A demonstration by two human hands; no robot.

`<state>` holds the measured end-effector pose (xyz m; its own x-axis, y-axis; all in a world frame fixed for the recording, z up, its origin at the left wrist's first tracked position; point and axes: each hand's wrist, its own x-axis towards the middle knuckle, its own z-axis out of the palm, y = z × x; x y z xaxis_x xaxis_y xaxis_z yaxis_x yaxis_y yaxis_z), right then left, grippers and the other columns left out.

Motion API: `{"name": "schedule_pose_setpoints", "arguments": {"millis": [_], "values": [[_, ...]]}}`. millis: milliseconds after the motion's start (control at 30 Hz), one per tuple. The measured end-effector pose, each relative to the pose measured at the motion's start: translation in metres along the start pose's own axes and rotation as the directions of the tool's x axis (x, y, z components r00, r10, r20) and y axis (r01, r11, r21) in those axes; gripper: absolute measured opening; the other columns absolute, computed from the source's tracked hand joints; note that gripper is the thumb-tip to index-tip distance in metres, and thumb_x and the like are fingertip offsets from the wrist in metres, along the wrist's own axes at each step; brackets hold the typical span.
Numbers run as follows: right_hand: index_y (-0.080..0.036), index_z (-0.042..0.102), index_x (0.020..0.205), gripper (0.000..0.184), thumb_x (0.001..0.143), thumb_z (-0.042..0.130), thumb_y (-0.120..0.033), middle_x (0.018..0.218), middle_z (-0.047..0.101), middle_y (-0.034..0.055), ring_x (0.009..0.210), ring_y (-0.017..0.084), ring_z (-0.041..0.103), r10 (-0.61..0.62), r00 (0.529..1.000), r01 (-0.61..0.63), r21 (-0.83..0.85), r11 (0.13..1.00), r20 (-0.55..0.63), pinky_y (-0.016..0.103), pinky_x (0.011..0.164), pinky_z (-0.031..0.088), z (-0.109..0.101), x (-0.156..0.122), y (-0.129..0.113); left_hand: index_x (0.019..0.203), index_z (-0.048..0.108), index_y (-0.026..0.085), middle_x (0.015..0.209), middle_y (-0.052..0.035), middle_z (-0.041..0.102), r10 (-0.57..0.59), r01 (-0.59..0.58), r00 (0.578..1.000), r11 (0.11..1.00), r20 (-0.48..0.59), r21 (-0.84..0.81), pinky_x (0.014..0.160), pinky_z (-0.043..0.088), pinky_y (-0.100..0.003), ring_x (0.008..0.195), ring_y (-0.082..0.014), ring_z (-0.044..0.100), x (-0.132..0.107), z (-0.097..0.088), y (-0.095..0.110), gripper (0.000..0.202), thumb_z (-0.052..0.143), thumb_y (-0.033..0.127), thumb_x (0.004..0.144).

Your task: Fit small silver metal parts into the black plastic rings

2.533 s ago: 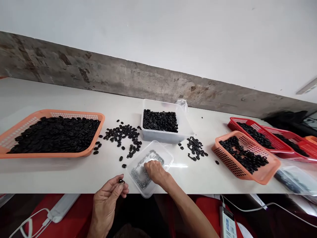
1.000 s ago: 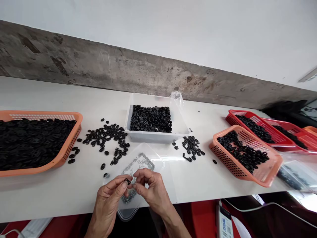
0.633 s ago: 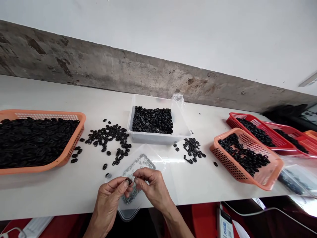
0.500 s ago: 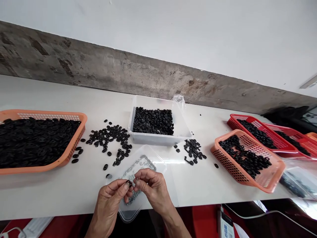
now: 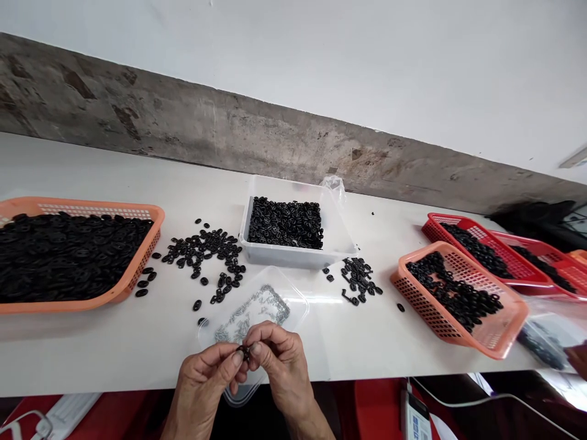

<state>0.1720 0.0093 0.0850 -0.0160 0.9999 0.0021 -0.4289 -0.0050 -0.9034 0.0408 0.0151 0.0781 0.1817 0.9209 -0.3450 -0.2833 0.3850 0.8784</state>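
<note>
Between finger and thumb, my left hand (image 5: 206, 379) pinches a small black plastic piece (image 5: 244, 352). My right hand (image 5: 283, 363) meets it there, thumb and fingertips closed against the piece; anything else in that pinch is hidden. Both hands are over the near edge of a clear plastic lid (image 5: 300, 305), on which many tiny silvery metal pieces (image 5: 247, 315) are spread. Loose black oval pieces (image 5: 206, 247) lie scattered beyond my left hand. A smaller pile of black pieces (image 5: 359, 278) lies beyond my right hand.
A translucent bin (image 5: 293, 256) of black parts stands behind the lid. An orange basket (image 5: 132, 269) full of black ovals is at left; another orange basket (image 5: 417, 299) and red baskets (image 5: 527, 272) are at right. A phone-like device (image 5: 417, 415) hangs below the table edge.
My right fingertips have moved left and slightly down, closing the gap to the black piece. A dark blurred shape has come in at the right edge.
</note>
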Motion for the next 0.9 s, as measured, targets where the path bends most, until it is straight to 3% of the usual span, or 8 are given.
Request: {"name": "schedule_pose_setpoints", "arguments": {"millis": [467,700,900], "values": [[-0.014,0.067,0.080,0.014,0.082,0.068,-0.028,0.054,0.053,-0.0026,0.047,0.011,0.055,0.008,1.000,-0.008,0.005,1.000,-0.027,0.023,0.050,0.045,0.001,-0.005,0.010,0.073,0.080,0.018,0.058,-0.0052,0.068,-0.009,0.010,0.999,1.000,0.031,-0.012,0.047,0.044,-0.022,0.054,-0.0150,0.055,-0.003,-0.002,-0.001,0.018,0.075,0.035,0.069],[-0.016,0.065,0.076,0.013,0.084,0.065,-0.025,0.057,0.050,-0.0027,0.047,0.012,0.056,-0.081,0.997,0.081,-0.001,0.997,-0.015,0.024,0.047,0.047,0.012,-0.003,0.004,0.072,0.079,0.018,0.055,-0.0036,0.065,0.046,-0.046,0.998,0.999,0.031,0.009,0.046,0.043,-0.021,0.053,-0.0143,0.053,-0.003,-0.006,-0.003,0.017,0.073,0.034,0.072],[-0.015,0.064,0.069,0.016,0.084,0.064,-0.021,0.068,0.055,0.0003,0.051,0.011,0.058,-0.117,0.993,0.116,-0.093,0.989,-0.010,0.023,0.051,0.047,0.009,-0.005,0.006,0.075,0.079,0.020,0.055,-0.0016,0.064,0.088,-0.096,0.990,0.993,0.112,0.071,0.047,0.043,-0.021,0.051,-0.0127,0.052,0.001,-0.011,-0.004,0.016,0.070,0.032,0.075]]}}
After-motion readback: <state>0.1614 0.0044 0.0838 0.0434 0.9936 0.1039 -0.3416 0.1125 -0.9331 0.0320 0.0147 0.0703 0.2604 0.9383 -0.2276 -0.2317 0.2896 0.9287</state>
